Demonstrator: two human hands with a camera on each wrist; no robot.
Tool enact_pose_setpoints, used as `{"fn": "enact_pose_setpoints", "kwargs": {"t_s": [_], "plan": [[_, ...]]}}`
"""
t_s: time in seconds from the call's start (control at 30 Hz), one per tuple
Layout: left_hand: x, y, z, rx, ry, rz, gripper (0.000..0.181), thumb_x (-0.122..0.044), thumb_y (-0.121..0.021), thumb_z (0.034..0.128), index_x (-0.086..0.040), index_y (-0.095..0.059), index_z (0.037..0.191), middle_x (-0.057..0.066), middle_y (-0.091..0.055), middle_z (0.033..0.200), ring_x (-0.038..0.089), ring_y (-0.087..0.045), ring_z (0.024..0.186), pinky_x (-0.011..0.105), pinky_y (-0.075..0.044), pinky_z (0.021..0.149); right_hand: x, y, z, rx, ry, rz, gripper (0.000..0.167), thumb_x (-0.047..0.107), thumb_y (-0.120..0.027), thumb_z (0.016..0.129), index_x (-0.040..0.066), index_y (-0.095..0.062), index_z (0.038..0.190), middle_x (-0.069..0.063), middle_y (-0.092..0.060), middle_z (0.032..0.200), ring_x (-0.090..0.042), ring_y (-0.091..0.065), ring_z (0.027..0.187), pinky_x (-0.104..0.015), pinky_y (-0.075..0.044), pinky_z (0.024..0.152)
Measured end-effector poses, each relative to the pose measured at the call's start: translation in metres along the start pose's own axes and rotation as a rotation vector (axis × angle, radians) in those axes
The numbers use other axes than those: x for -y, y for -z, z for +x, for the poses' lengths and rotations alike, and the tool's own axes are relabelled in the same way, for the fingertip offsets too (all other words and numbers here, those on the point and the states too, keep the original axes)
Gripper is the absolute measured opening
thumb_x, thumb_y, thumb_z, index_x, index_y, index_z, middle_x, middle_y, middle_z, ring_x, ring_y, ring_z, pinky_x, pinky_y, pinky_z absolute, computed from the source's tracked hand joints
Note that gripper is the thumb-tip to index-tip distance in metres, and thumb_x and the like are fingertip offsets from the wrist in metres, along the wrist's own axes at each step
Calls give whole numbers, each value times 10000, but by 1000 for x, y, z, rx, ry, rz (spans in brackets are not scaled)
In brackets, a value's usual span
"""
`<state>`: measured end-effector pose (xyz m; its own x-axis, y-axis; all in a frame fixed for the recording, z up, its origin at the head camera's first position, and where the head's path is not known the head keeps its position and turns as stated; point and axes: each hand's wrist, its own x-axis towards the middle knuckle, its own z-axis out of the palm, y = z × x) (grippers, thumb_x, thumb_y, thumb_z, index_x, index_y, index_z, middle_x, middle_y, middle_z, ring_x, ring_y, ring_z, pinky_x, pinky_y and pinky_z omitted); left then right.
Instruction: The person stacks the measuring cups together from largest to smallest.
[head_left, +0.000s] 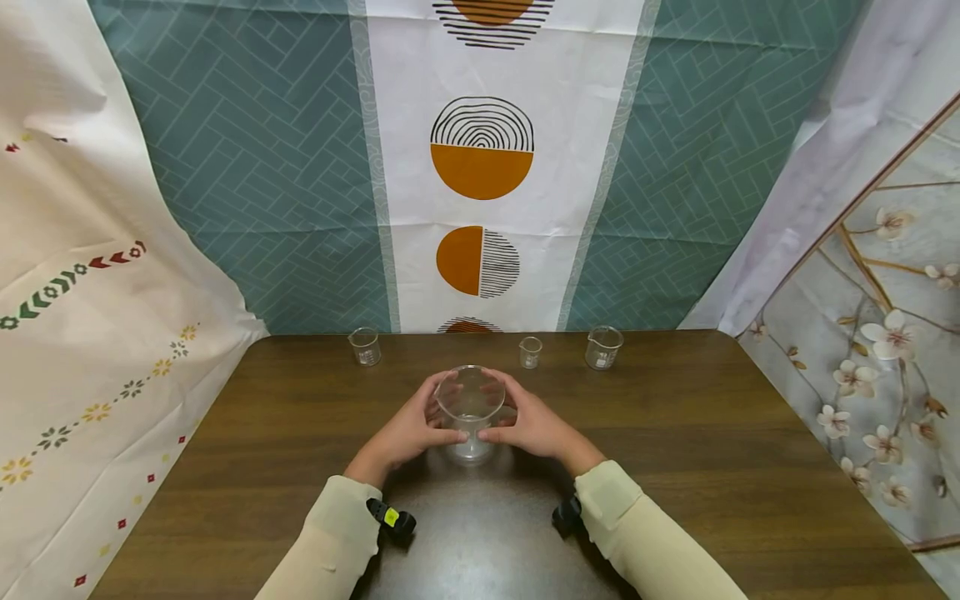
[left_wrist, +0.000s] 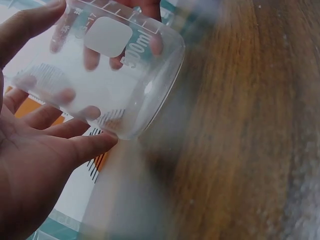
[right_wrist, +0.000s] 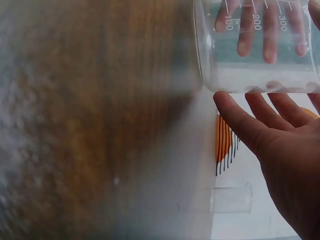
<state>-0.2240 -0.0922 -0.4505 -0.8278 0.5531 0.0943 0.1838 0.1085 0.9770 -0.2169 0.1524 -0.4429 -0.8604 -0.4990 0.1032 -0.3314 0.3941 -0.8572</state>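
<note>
Evenly, the spread fingers of the left hand (head_left: 409,428) and right hand (head_left: 536,422) hold the large beaker (head_left: 470,415) from opposite sides, thumbs toward the person and other fingers round the far wall. It lies directly between the palms with its long axis upright, neither hand plainly nearer, above the middle of the table (head_left: 240,467), though I cannot tell whether its base touches. Beyond, well apart from the fingertips, stand the left small beaker (head_left: 366,347), the tiniest beaker (head_left: 529,353) and the right small beaker (head_left: 603,348).
</note>
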Motion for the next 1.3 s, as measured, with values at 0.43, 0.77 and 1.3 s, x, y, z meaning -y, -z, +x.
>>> {"fn": "enact_pose_setpoints", "kwargs": {"t_s": [0.43, 0.77, 1.3], "plan": [[5, -2, 1, 13, -19, 1, 939, -117, -805, 786, -228, -213, 1506, 139, -328, 1548, 346, -296, 1446, 578, -252, 1130, 1, 0, -1, -2, -5, 8, 866, 382, -787, 799, 404, -249, 1476, -16, -452, 1453, -253, -475, 1336, -453, -500, 964], [9, -4, 7, 54, -61, 37, 966, -109, -781, 801, -268, -160, 1524, 125, -296, 1562, 340, -277, 1450, 614, -289, 1094, -1, 1, 0, 18, 7, -1, 878, 384, -768, 818, 312, -238, 1514, -25, -441, 1460, -253, -469, 1342, -439, -497, 971], [14, -10, 11, 26, -104, 6, 1034, -121, -846, 735, -281, -179, 1510, 105, -340, 1528, 317, -334, 1417, 574, -326, 1086, 3, 1, -1, 23, 9, -2, 872, 351, -762, 831, 316, -235, 1525, -27, -407, 1506, -263, -432, 1375, -450, -483, 990]]}}
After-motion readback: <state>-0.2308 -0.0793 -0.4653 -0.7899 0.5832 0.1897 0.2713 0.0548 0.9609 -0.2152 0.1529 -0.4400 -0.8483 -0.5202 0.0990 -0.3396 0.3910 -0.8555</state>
